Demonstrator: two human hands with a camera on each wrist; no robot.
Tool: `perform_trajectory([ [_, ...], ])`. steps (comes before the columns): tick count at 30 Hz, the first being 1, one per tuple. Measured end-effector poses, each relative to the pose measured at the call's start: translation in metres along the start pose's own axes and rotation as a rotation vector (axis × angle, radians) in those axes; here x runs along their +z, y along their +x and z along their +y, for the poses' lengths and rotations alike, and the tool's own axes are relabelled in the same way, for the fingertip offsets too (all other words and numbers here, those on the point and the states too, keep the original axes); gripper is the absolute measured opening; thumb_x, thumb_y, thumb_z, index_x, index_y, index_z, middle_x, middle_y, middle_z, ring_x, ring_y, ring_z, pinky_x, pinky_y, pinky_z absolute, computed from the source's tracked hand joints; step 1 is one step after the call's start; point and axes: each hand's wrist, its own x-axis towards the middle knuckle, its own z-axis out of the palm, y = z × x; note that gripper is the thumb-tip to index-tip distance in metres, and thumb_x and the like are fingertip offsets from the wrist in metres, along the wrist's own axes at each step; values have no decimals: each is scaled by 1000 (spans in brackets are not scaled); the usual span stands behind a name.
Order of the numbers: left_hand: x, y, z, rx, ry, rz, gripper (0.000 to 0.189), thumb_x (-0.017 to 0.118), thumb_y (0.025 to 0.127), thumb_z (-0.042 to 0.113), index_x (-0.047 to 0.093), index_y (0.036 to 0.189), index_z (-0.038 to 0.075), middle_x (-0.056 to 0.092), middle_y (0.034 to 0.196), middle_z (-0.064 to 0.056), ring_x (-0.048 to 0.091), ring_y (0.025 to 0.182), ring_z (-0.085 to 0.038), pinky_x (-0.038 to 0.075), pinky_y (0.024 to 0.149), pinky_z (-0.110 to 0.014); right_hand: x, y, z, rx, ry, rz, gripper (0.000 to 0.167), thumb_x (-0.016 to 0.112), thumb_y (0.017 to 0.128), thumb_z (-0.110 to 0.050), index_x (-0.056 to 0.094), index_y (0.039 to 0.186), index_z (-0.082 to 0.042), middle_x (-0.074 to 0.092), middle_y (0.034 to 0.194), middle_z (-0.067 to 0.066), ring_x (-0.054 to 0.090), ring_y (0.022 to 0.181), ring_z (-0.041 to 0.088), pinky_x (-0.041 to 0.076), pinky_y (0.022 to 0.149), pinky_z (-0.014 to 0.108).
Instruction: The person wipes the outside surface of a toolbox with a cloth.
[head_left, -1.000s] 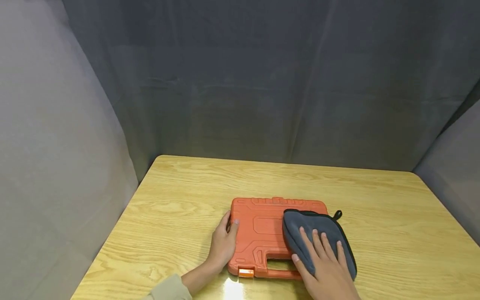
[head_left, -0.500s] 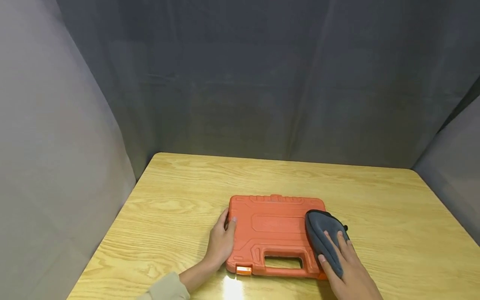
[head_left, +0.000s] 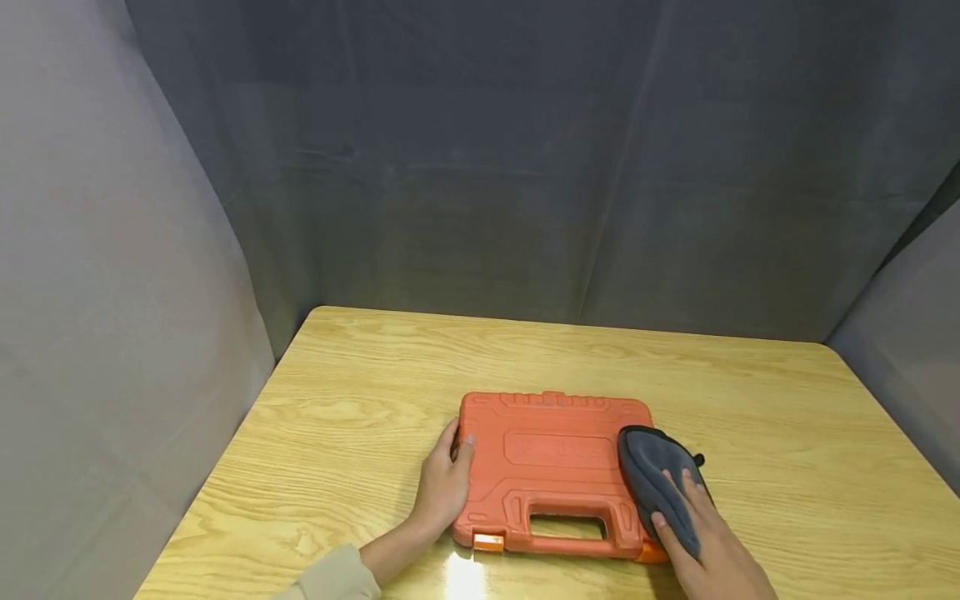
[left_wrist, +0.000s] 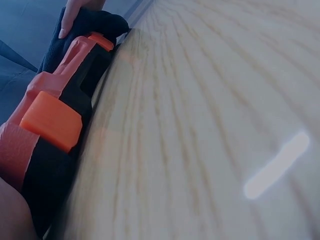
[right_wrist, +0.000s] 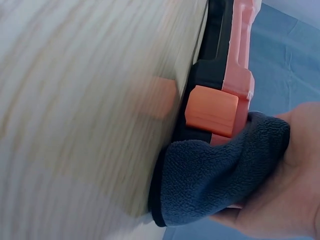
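Observation:
A red tool case (head_left: 558, 450) with orange latches lies on the wooden table, its carry handle facing me. My left hand (head_left: 441, 483) holds the case's left side, thumb on the top edge and fingers along the side. A folded blue-grey cloth (head_left: 651, 467) with black edging and a small loop is draped over the case's right edge. On it rests my right hand (head_left: 708, 542), its fingers pressing the cloth to the case. In the right wrist view the plush cloth (right_wrist: 215, 175) hangs down the case's side beside an orange latch (right_wrist: 211, 111).
The wood-grained table (head_left: 360, 400) reaches back to a dark grey curtain (head_left: 480, 183). Light grey fabric panels stand to the left (head_left: 120, 292) and right. A bright light reflection lies near the table's front.
The right hand has slid the cloth from the top of the case to the right, over its right edge. The cloth now looks more bunched. The left hand stays on the case.

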Motion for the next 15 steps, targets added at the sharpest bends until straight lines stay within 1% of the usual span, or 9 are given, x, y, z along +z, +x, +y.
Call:
perform_trajectory([
  [3, -1, 0, 0, 11, -7, -10, 59, 40, 110, 31, 26, 155, -4, 36, 154, -23, 34, 141, -36, 31, 113, -50, -2, 1, 0, 8, -16, -13, 84, 33, 103, -62, 21, 157, 1, 11, 157, 36, 20, 137, 59, 33, 99, 73],
  [7, 0, 1, -1, 23, -11, -12, 58, 40, 110, 30, 26, 155, -4, 36, 154, -23, 35, 141, -35, 32, 113, -49, -4, 2, 1, -1, -30, -11, 83, 33, 103, -61, 23, 157, 1, 13, 156, 36, 23, 136, 58, 35, 99, 71],
  [10, 0, 1, 0, 23, -16, -14, 58, 40, 110, 30, 26, 155, -4, 36, 153, -23, 35, 141, -35, 32, 113, -49, -6, 3, 2, -4, -28, -17, 84, 34, 103, -61, 23, 155, 5, 14, 156, 37, 25, 136, 58, 34, 100, 71],
  [12, -1, 0, 1, 18, -21, -17, 58, 40, 110, 30, 26, 155, -4, 36, 154, -24, 34, 141, -35, 32, 113, -49, -8, 4, 2, 10, -18, -27, 87, 33, 103, -62, 22, 154, 8, 14, 156, 36, 25, 136, 57, 33, 101, 70],
  [15, -1, 0, 1, 10, -7, -9, 58, 41, 109, 29, 26, 155, -4, 37, 153, -24, 36, 140, -35, 32, 112, -49, -10, 6, 1, 46, 27, -44, 94, 31, 102, -65, 14, 154, 11, 13, 155, 37, 24, 136, 57, 31, 103, 70],
])
